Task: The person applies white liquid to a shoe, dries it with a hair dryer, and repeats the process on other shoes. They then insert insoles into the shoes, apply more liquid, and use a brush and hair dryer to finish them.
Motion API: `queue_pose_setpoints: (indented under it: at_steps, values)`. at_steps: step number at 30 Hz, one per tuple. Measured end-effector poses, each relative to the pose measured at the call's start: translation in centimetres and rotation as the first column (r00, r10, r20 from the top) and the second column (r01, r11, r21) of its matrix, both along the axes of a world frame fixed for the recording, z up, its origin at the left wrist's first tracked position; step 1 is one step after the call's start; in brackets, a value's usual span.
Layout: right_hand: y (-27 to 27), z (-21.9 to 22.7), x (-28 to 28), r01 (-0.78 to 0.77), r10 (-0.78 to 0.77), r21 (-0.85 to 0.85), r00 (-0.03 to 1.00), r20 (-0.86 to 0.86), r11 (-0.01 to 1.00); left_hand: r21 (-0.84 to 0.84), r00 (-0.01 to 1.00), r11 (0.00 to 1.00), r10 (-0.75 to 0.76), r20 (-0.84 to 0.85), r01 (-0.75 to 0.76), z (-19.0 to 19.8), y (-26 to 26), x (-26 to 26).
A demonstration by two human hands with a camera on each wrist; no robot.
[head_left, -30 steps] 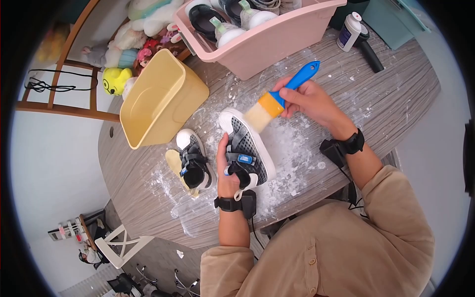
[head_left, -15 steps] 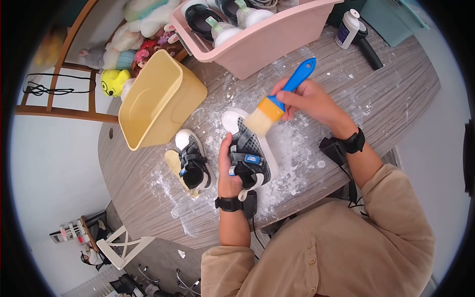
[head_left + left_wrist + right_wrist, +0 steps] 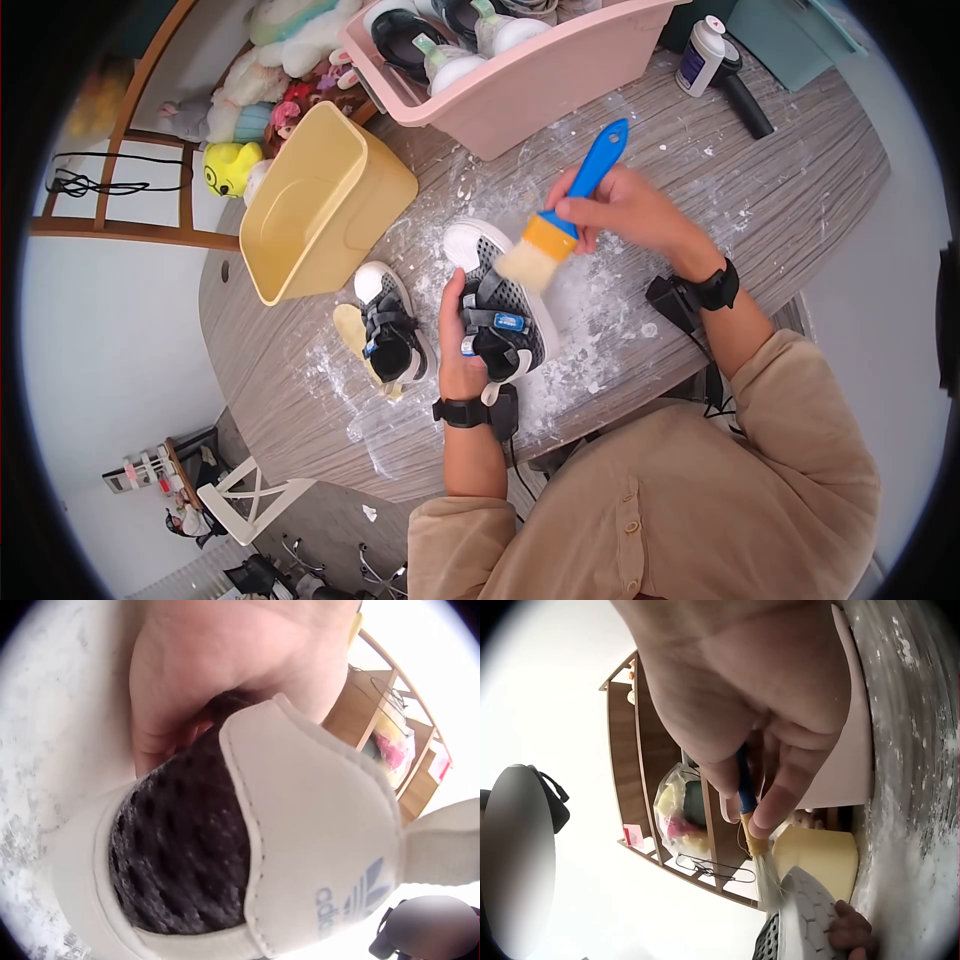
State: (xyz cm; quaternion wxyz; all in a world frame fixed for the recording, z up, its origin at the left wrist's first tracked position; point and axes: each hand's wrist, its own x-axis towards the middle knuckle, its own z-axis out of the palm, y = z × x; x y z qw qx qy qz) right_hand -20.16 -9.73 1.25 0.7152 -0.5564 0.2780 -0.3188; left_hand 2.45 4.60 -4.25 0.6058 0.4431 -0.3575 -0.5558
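Observation:
In the head view my left hand (image 3: 457, 335) grips a dark mesh sneaker (image 3: 512, 297) with a white toe, white sole and straps, toe pointing away from me. The left wrist view shows its white heel (image 3: 322, 817) close up, my palm behind it. My right hand (image 3: 635, 210) pinches a wide brush (image 3: 550, 235) with a blue handle, yellow band and pale bristles. The bristles (image 3: 766, 881) lie at the sneaker's side near the toe in the right wrist view. A matching sneaker (image 3: 387, 325) stands left of my left hand, beside a yellowish insole (image 3: 351, 325).
White powdery marks cover the wood-grain table (image 3: 590, 350). A yellow bin (image 3: 390, 190) stands at the back left, and a pink bin (image 3: 560, 95) with several shoes behind it. A white bottle (image 3: 702, 60), a black-handled object (image 3: 745, 105) and a teal bin (image 3: 790, 45) are at the back right.
The brush has moved from the sole's edge by the toe onto the sneaker's side, a little nearer me. The held sneaker has tilted and shifted slightly right.

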Motion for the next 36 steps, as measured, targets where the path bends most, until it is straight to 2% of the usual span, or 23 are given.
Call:
queue_pose_setpoints:
  at_steps: [3, 4, 6, 8, 9, 10, 12, 13, 15, 17, 18, 19, 21, 23, 24, 26, 27, 28, 29, 32, 33, 34, 36]
  values:
    - [-0.1, 0.3, -0.2, -0.232, 0.233, 0.028, 0.952, -0.199, 0.972, 0.02, 0.999, 1.0, 0.022, 0.03, -0.023, 0.1, -0.3, 0.1]
    - [-0.1, 0.3, -0.3, -0.17, 0.173, 0.032, 0.974, -0.149, 0.985, 0.043, 0.999, 0.998, 0.032, 0.044, -0.034, 0.2, -0.4, 0.0]
    - [0.0, 0.2, -0.3, -0.046, 0.048, 0.048, 0.998, -0.05, 0.998, -0.111, 0.997, 0.992, -0.066, -0.046, 0.06, 0.6, -0.4, -0.1]
    - [0.1, 0.5, 0.3, 0.145, -0.145, 0.013, 0.989, 0.014, 0.989, -0.005, 0.969, 0.998, -0.062, -0.241, 0.062, 1.5, -0.7, -0.3]
    - [0.1, 0.6, 0.5, 0.24, -0.24, 0.0, 0.97, 0.049, 0.971, 0.183, 0.926, 0.982, 0.022, -0.377, 0.051, 2.1, -1.5, -0.5]
    - [0.1, 0.5, 0.5, 0.226, -0.225, -0.017, 0.972, 0.06, 0.974, 0.365, 0.864, 0.929, 0.129, -0.487, 0.067, 2.4, -2.2, -0.4]
    - [0.1, 0.3, 0.6, 0.201, -0.196, -0.052, 0.977, 0.083, 0.978, 0.44, 0.834, 0.892, 0.164, -0.527, 0.103, 1.7, -3.1, 0.5]
    - [0.2, 0.3, 0.4, 0.142, -0.14, -0.056, 0.989, 0.041, 0.988, 0.475, 0.818, 0.871, 0.183, -0.545, 0.121, 0.9, -3.2, 1.0]
    - [0.2, 0.2, 0.0, 0.022, -0.024, -0.056, 0.999, -0.043, 0.998, 0.463, 0.936, 0.877, 0.262, -0.235, -0.13, -3.4, -2.6, 2.4]
    - [0.4, 0.2, 0.1, -0.105, 0.101, -0.03, 0.988, -0.115, 0.994, 0.414, 0.946, 0.893, 0.269, -0.18, -0.175, -1.8, -2.5, 1.7]
    - [0.4, 0.3, 0.1, -0.166, 0.163, -0.014, 0.975, -0.149, 0.986, 0.395, 0.93, 0.913, 0.227, -0.288, -0.101, 0.1, -2.3, 1.0]
    - [0.3, 0.4, 0.0, -0.103, 0.101, -0.012, 0.989, -0.111, 0.995, 0.369, 0.902, 0.929, 0.182, -0.391, -0.028, 2.4, -2.3, -0.1]
    - [0.2, 0.7, -0.3, 0.024, -0.024, -0.002, 0.999, -0.036, 1.0, 0.208, 0.944, 0.976, 0.132, -0.301, -0.07, 4.5, -1.8, -2.0]
    - [0.3, 0.9, 0.1, 0.149, -0.149, -0.022, 0.989, 0.003, 0.989, 0.053, 0.981, 0.998, 0.046, -0.19, -0.037, 4.0, -1.2, -1.9]
    - [0.3, 1.0, 0.2, 0.212, -0.211, -0.029, 0.977, 0.024, 0.977, -0.015, 0.992, 1.0, -0.018, -0.123, 0.016, 2.3, -0.8, -1.0]
    - [0.4, 0.8, 0.3, 0.155, -0.155, -0.04, 0.988, 0.013, 0.987, -0.05, 0.983, 0.996, -0.078, -0.168, 0.071, 1.7, -0.7, -0.4]
    - [0.4, 0.7, 0.3, 0.127, -0.126, -0.045, 0.992, 0.008, 0.991, -0.022, 0.956, 0.997, -0.074, -0.282, 0.071, 1.6, -0.7, -0.3]
    - [0.5, 0.7, 0.3, 0.088, -0.09, -0.056, 0.995, -0.037, 0.995, 0.234, 0.906, 0.967, 0.005, -0.424, 0.104, 2.1, -1.7, 0.3]
    - [0.5, 0.6, 0.2, 0.048, -0.053, -0.065, 0.995, -0.082, 0.997, 0.473, 0.824, 0.871, 0.17, -0.541, 0.131, 2.5, -2.7, 0.9]
    - [0.4, 0.8, -0.1, -0.077, 0.067, -0.052, 0.982, -0.175, 0.996, 0.329, 0.912, 0.944, 0.108, -0.396, 0.031, 3.3, -2.2, -0.3]
    - [0.3, 0.9, -0.2, -0.118, 0.108, -0.041, 0.974, -0.198, 0.992, 0.296, 0.939, 0.954, 0.144, -0.314, -0.047, 3.8, -1.9, -1.1]
    - [0.3, 0.7, -0.2, -0.069, 0.061, -0.044, 0.986, -0.158, 0.997, 0.255, 0.955, 0.959, 0.184, -0.231, -0.123, 5.2, -1.8, -2.4]
    - [0.2, 0.2, -0.1, 0.03, -0.033, -0.044, 0.996, -0.077, 0.999, 0.285, 0.951, 0.947, 0.216, -0.222, -0.149, 5.3, -2.0, -2.5]
